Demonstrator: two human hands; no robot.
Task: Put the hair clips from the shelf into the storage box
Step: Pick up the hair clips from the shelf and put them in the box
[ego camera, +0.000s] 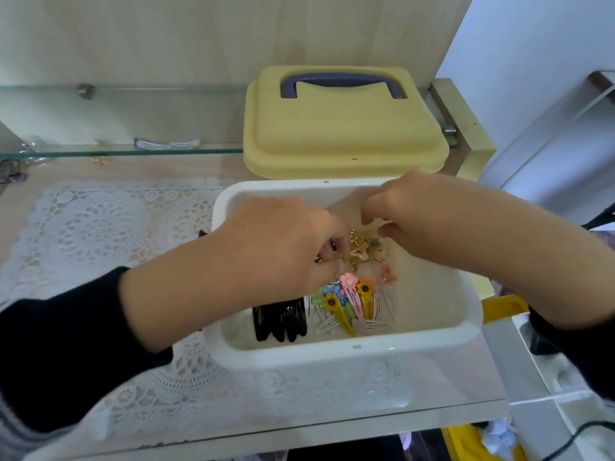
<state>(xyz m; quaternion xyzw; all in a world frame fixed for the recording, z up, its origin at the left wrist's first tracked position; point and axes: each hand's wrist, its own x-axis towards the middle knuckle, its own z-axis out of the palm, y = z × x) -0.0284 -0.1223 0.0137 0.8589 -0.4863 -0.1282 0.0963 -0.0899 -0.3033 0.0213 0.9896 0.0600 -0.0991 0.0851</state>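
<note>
Working over the surface (449, 377); both hands are down inside the box (299, 356).

Far left edge: a dark object (11, 171), too blurred to identify.

The glass shelf (116, 153) overhangs the back-left part of the surface. Its front edge runs right and ends at the lid's left side. White clips (166, 144) lie on the glass near that front edge. A small gold piece (98, 159) shows just below the edge; I cannot tell if it is on the glass or the surface.

The mat (100, 227) covers the surface from the left edge to under the box. A strip of it shows between the box's near rim and the surface's front edge.

The left hand (276, 247), in a dark sleeve (66, 344), crosses the box's left rim. Its fingers are curled down, pinching small pieces at the left side of the gold clips (361, 252).

The box's right rim is close to the surface's right edge. Inside it:
- black clips (279, 319) bunched in the near-left corner
- flower clips (349, 301) fanned just right of them, by the near wall
- gold clips in a loose pile at centre, between the hands
- pink clip (387, 272) just right of the pile, apart from the walls
- bare floor toward the right wall

The right hand (422, 214) enters over the far-right corner with its fingers curled above the pile. Cannot tell if it holds anything.

The lid (342, 134) lies flat behind the box, its near edge at the box's far rim. Its handle (342, 82) faces up.
</note>
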